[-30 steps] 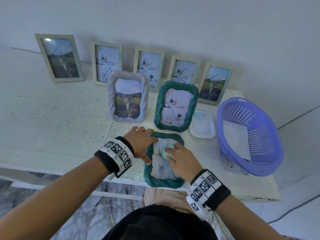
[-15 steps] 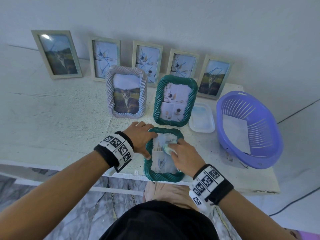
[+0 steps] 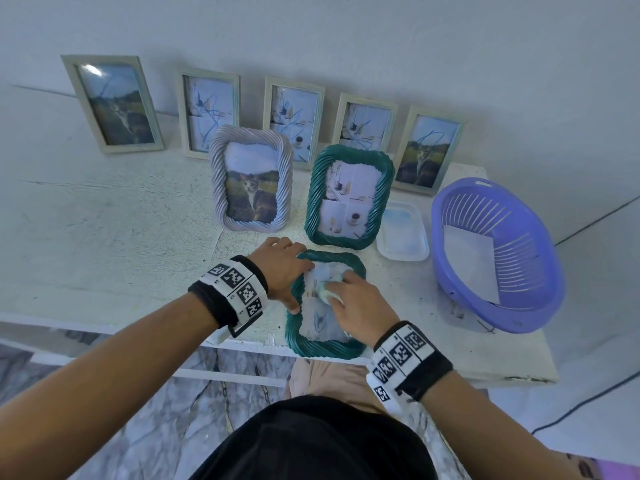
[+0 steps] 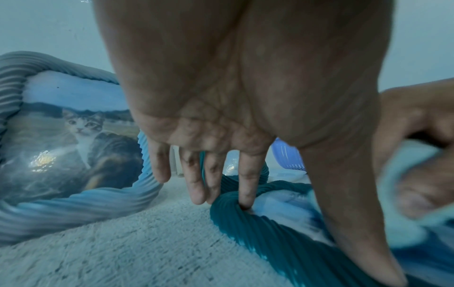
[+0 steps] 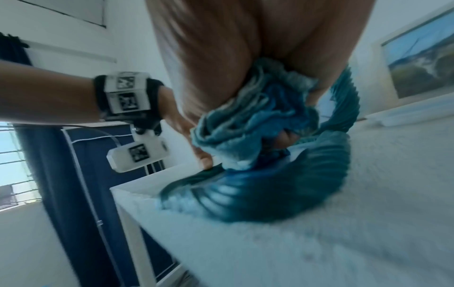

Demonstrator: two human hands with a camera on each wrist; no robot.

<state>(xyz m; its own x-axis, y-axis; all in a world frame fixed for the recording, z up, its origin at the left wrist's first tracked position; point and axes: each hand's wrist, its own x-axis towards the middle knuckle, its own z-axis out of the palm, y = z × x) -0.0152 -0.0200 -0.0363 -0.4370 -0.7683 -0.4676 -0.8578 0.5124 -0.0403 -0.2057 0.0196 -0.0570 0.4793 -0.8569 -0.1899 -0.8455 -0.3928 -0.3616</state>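
Note:
A teal twisted-rope picture frame (image 3: 322, 344) (image 4: 275, 238) (image 5: 282, 194) lies flat at the front edge of the white table (image 3: 121, 237). My left hand (image 3: 282, 271) (image 4: 221, 174) presses on the frame's left rim and top-left corner with straight fingers and thumb. My right hand (image 3: 356, 303) grips a crumpled pale blue cloth (image 3: 327, 289) (image 5: 248, 126) (image 4: 412, 194) and holds it against the frame's glass near the top. The cloth is mostly hidden under the fingers in the head view.
A lilac rope frame with a cat photo (image 3: 251, 181) (image 4: 61, 147) and a second teal frame (image 3: 348, 195) stand just behind. Several pale flat frames (image 3: 207, 112) lean on the wall. A white tray (image 3: 403, 232) and purple basket (image 3: 495, 251) sit at right.
My right hand with the cloth has moved up the glass, from the middle toward the top. The left hand keeps its place on the frame's rim.

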